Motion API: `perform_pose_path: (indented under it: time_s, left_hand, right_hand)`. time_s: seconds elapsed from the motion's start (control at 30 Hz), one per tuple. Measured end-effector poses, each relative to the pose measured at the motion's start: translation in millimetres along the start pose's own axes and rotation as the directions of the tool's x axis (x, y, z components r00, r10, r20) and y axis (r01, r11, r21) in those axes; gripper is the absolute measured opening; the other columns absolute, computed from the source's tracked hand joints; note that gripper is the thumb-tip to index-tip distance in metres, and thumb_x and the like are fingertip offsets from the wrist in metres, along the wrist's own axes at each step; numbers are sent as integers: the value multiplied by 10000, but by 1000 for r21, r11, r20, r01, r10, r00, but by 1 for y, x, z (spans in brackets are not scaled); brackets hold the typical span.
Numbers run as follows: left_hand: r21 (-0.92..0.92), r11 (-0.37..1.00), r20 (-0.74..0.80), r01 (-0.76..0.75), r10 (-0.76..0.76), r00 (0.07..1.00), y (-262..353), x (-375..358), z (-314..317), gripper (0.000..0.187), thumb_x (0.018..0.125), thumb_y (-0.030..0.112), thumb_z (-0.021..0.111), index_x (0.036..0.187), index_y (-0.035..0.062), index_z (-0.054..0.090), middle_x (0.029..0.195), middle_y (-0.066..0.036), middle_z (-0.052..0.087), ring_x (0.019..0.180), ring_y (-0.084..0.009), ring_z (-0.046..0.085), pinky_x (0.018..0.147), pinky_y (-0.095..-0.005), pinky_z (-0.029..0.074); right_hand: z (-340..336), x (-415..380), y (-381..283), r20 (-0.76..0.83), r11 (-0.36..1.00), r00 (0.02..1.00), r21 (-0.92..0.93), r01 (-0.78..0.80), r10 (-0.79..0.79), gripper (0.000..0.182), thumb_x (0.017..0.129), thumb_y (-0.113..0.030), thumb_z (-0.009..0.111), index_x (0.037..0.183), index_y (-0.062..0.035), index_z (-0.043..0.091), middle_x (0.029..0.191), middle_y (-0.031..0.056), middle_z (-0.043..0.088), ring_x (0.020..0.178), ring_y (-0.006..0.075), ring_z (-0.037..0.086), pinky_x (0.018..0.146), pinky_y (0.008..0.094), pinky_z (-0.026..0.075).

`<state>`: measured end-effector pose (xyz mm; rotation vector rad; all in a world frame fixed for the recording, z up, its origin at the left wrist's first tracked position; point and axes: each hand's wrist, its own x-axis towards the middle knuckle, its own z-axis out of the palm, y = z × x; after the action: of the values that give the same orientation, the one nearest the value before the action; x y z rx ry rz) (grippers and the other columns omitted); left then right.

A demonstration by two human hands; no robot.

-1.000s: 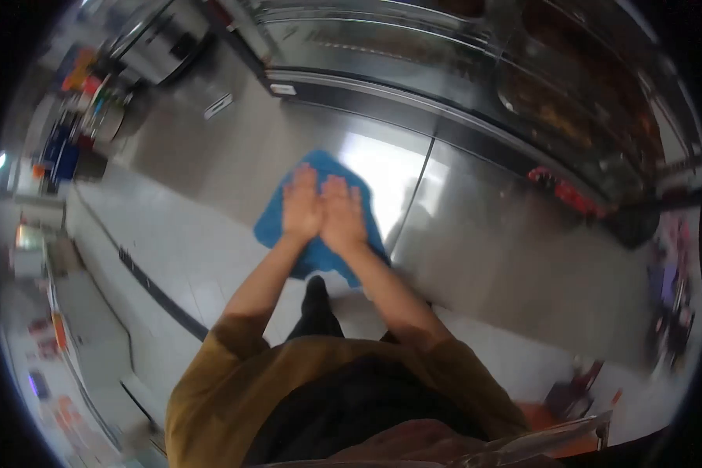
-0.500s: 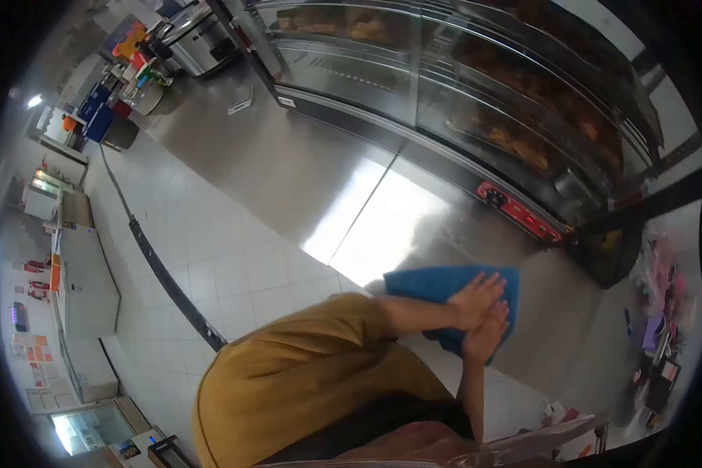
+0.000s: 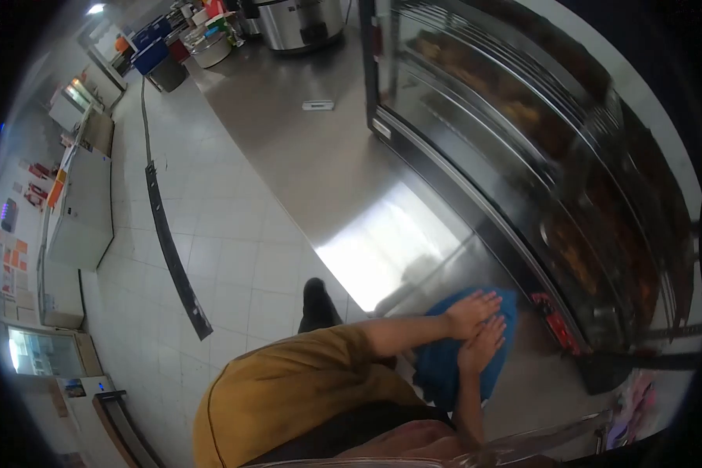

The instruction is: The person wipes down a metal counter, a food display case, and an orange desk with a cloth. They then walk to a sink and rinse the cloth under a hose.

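Observation:
A blue cloth [image 3: 444,363] lies on the stainless steel counter [image 3: 320,164], its near part draping toward the counter's edge. My left hand [image 3: 473,313] rests flat on the cloth, fingers stretched out toward the right. Just below it and touching it, my right hand [image 3: 483,345] also presses flat on the cloth with fingers extended. Both palms face down and are hidden. Close to my fingertips is the red control panel [image 3: 555,321] at the base of a glass display cabinet [image 3: 460,109]. Trays of browned food [image 3: 522,117] show blurred behind the glass.
A small white flat object [image 3: 317,105] lies farther along the counter, before a steel cooker [image 3: 300,23]. Left of the counter, the tiled floor [image 3: 226,203] carries a dark strip [image 3: 171,249]. White chest freezers [image 3: 86,210] line the far left. Pink plastic items [image 3: 638,402] sit at right.
The view has swung, so the cabinet looks steeper and the cooker sits farther right. Both hands stay on the cloth, now nearer the cabinet's base; the cloth looks more bunched. A dark shoe has appeared.

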<state>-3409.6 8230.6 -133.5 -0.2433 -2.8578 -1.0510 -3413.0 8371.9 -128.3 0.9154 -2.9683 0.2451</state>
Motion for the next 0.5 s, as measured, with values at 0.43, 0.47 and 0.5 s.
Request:
perform_pose_path:
  time_s: [0.43,0.47,0.5]
  left_hand:
    - [200,887,-464,415,-288,838,-352,-185,-325,548,860,252,460,1350,14,396,1466,-148,298,1372,-321,237,1098,-495,209]
    - [208,877,-469,432,-298,831,-377,-189,-345,547,861,253,457,1351,18,397,1465,-142,302,1372,-316,239,1099,-493,210]
    - [214,867,-471,449,-311,825,-401,-193,-362,546,861,255,455,1352,22,397,1465,-137,305,1372,-310,242,1099,-491,210]
  right_hand:
    - [85,234,-461,53,919,919,76,386,-391,568,955,-297,291,1417,28,239,1512,176,162,1412,322,97,1131,481,62]
    - [92,253,-488,42,922,923,83,379,-383,572,957,-308,285,1418,27,240,1511,177,167,1411,320,101,1131,481,63]
    - [98,270,-514,36,925,927,91,370,-374,576,958,-318,278,1419,26,240,1509,178,172,1411,318,105,1131,481,63]
